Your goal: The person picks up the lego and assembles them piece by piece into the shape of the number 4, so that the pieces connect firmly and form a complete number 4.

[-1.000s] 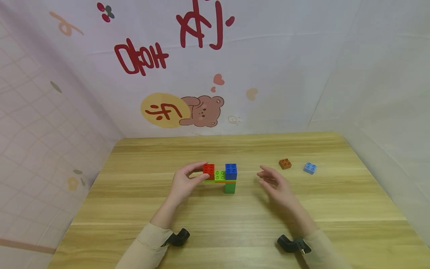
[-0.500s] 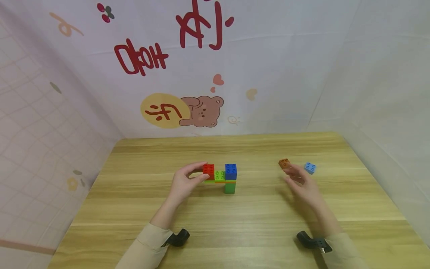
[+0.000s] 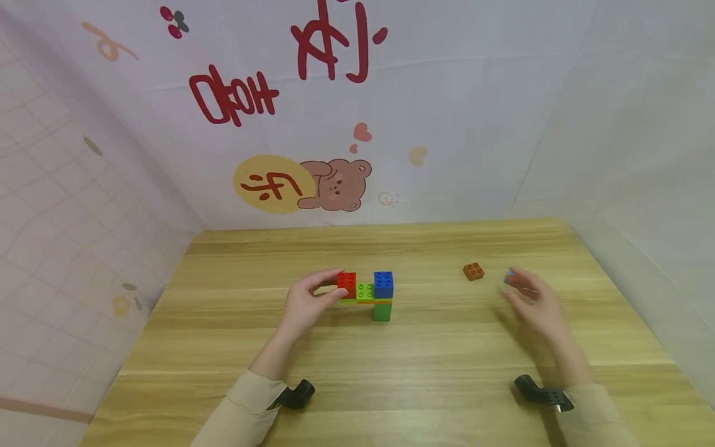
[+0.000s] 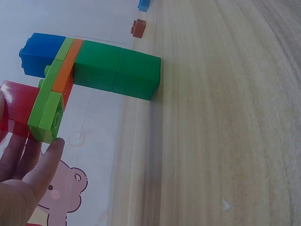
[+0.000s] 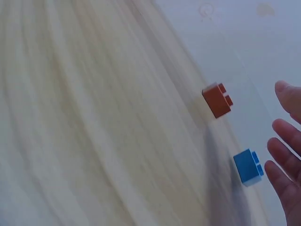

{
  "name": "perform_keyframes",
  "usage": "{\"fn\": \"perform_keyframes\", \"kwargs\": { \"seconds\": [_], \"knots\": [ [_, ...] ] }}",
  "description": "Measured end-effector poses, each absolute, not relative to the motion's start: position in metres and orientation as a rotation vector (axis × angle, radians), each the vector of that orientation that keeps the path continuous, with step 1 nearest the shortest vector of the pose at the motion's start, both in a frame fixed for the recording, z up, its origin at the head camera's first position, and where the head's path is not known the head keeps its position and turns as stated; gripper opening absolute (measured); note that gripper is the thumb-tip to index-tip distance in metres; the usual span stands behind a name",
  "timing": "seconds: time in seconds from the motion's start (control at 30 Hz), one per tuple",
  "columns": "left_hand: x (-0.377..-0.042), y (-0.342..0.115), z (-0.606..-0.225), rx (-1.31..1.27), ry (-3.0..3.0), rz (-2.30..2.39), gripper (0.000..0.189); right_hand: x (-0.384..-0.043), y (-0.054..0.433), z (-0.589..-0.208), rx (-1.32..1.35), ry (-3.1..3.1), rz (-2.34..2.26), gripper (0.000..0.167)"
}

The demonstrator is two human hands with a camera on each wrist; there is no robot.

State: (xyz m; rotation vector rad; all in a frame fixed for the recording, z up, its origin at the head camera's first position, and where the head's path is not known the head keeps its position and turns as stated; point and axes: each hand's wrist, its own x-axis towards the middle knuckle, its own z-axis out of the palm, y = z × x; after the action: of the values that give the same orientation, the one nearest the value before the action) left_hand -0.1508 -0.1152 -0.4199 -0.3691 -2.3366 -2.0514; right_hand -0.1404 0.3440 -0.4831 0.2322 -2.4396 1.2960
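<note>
My left hand (image 3: 305, 305) pinches the red toy brick (image 3: 346, 284) between thumb and fingers. That brick sits on the left end of lime-green pieces (image 3: 365, 291), which stick out sideways from a pillar of stacked green bricks (image 4: 117, 70). An orange piece (image 4: 68, 70) lies between lime and green, and a dark blue brick (image 3: 383, 285) tops the right end. On the right, my other hand (image 3: 540, 304) is held open over the light blue brick (image 5: 248, 166), mostly covering it in the head view. The right wrist view shows a gap between fingertips and brick.
A brown brick (image 3: 473, 271) lies on the wooden table (image 3: 424, 379), left of the light blue one. White printed sheets (image 3: 463, 124) stand along the back and both sides of the table. Each wrist wears a black camera mount (image 3: 542, 393).
My right hand has moved right, passing in front of the brown brick, to the light blue brick. The left hand and the brick structure have stayed in place.
</note>
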Motion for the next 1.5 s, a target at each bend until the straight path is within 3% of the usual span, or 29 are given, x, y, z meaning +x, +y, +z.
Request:
{"fn": "perform_keyframes", "kwargs": {
  "seconds": [0.3, 0.7, 1.5],
  "knots": [
    [-0.153, -0.116, -0.421, -0.349, -2.362, -2.044, 0.042, -0.147, 0.362, -0.477, 0.128, -2.525, 1.152, 0.05],
    [-0.153, -0.117, -0.421, -0.363, -2.36, -2.037, 0.041, -0.153, 0.382, -0.48, 0.03, -2.778, 1.202, 0.07],
    [-0.153, -0.117, -0.418, -0.371, -2.351, -2.042, 0.04, -0.156, 0.378, -0.489, -0.129, -2.761, 1.151, 0.052]
  ]
}}
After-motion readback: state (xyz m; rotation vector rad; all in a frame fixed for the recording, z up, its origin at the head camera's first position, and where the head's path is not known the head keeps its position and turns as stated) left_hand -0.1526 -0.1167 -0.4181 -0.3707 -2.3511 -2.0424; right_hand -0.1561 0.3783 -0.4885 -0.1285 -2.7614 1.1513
